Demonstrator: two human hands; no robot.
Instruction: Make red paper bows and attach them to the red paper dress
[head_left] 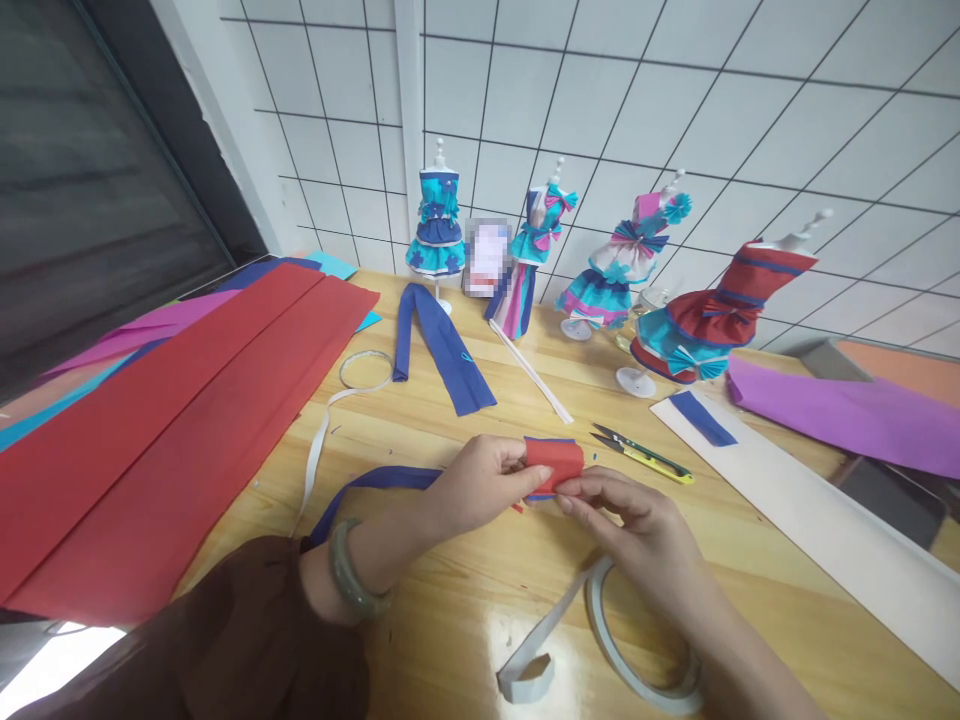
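Note:
Between my hands, above the middle of the table, is a small red piece of paper or cloth (561, 462) with blue edges showing at its top and bottom. My left hand (491, 480) grips its left side, thumb across the front. The fingertips of my right hand (626, 510) pinch its lower right corner. Just beyond my right hand lie yellow-and-black thread snips (645, 454). Below it sits a roll of white tape (600, 620) with a loose, curled end. A dark blue strip (382, 478) runs behind my left forearm.
Several small dress forms (436, 225) in colourful dresses stand along the back. Large red sheets (247, 400) cover the left side, beside a thin tape ring (366, 369). A folded blue strip (450, 350) lies mid-table. To the right are a white sheet (810, 520) and a purple sheet (847, 410).

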